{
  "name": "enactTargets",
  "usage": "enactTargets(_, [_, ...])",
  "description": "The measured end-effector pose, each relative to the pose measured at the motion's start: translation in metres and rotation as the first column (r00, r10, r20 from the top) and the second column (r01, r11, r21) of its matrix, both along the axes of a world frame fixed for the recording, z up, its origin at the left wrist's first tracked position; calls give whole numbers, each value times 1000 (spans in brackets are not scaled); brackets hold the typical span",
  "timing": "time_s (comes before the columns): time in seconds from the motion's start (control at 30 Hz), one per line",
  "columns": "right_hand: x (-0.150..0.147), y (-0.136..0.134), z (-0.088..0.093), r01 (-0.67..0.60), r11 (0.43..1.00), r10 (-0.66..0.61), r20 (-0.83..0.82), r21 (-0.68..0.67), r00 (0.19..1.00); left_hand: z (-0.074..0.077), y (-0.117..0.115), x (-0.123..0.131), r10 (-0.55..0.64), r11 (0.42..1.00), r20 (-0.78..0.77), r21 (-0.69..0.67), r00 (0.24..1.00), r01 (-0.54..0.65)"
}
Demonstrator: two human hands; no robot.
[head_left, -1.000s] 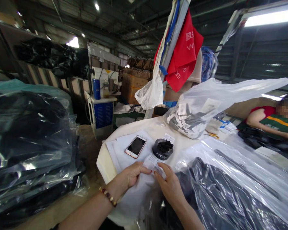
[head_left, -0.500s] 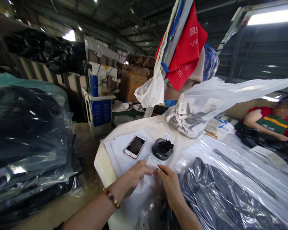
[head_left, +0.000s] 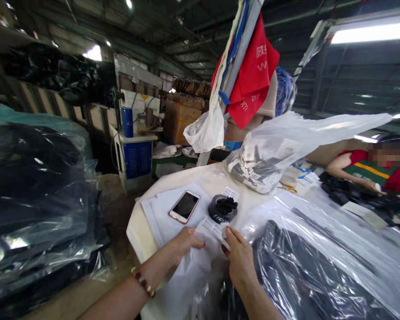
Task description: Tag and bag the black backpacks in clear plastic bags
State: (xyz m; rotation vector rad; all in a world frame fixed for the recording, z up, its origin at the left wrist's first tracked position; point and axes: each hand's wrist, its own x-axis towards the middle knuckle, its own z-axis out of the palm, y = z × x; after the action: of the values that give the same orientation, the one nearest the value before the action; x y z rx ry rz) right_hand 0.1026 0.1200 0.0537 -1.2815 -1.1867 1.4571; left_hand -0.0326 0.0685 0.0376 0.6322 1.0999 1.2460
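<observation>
My left hand point(head_left: 186, 244) pinches a strip of white printed labels point(head_left: 208, 227) between thumb and fingers. My right hand point(head_left: 240, 257) grips a small white piece point(head_left: 224, 232) at the strip's right end; whether it has come off the strip I cannot tell. Just beyond both hands lies a dark roll of tape point(head_left: 216, 209) with a bunched black item point(head_left: 227, 204) on it. A phone point(head_left: 184, 207) rests to the left on white sheets point(head_left: 160, 206). Below my hands is clear plastic with something dark under it.
Black goods in clear plastic point(head_left: 296, 262) cover the table's right side. A clear bag of labels point(head_left: 253, 164) stands at the back, near a pole with a red cloth point(head_left: 253, 75). Wrapped dark bundles point(head_left: 36, 191) rise at left. A co-worker point(head_left: 363, 166) handles black material at right.
My hands have moved slightly apart, and more of the label strip shows between them. The view has shifted a little. At right, the co-worker's arms have moved.
</observation>
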Motion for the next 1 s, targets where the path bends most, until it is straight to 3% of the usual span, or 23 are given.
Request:
enactTargets(0.1, [8, -5, 13, -13, 994, 11, 16, 112, 1000, 10, -4, -7, 28, 997, -174, -62, 984, -39])
enactTargets(0.13, [13, -8, 19, -29, 969, 8, 88, 245, 996, 16, -6, -9, 82, 994, -262, -55, 962, -99])
enactTargets(0.17, [19, -11, 25, -58, 899, -26, 186, 435, 982, 24, -8, -10, 166, 983, -379, -9, 910, -184])
enactTargets(0.2, [27, -14, 32, -114, 756, -102, 287, 645, 952, 34, -11, -10, 259, 963, -496, 71, 829, -259])
enactTargets(0.23, [35, -18, 40, -195, 543, -213, 359, 817, 909, 44, -14, -8, 334, 941, -578, 161, 744, -298])
enactTargets(0.27, [43, -21, 47, -291, 303, -326, 386, 907, 863, 55, -18, -5, 375, 927, -614, 234, 694, -293])
enactTargets(0.3, [52, -24, 55, -377, 88, -418, 378, 922, 826, 66, -21, 1, 360, 932, -595, 259, 718, -253])
enactTargets(0.33, [60, -28, 62, -439, -73, -480, 355, 895, 802, 76, -25, 8, 293, 952, -529, 243, 797, -189])
enactTargets(0.37, [68, -30, 68, -485, -174, -518, 339, 857, 785, 85, -29, 16, 189, 973, -415, 201, 890, -113])
enactTargets(0.4, [75, -33, 73, -512, -227, -544, 329, 828, 772, 92, -32, 24, 88, 986, -293, 161, 952, -42])
enactTargets(0.5, [92, -39, 82, -554, -281, -586, 318, 784, 746, 105, -38, 50, -76, 993, -85, 86, 994, 83])
enactTargets(0.67, [110, -48, 83, -579, -281, -611, 322, 766, 723, 110, -38, 80, -134, 989, -42, 50, 990, 136])
enactTargets(0.8, [127, -58, 78, -581, -242, -631, 329, 777, 703, 108, -36, 97, -191, 981, -67, 20, 979, 193])
enactTargets(1.0, [159, -68, 67, -602, -123, -635, 403, 789, 659, 97, -32, 120, -279, 960, -109, -48, 954, 275])
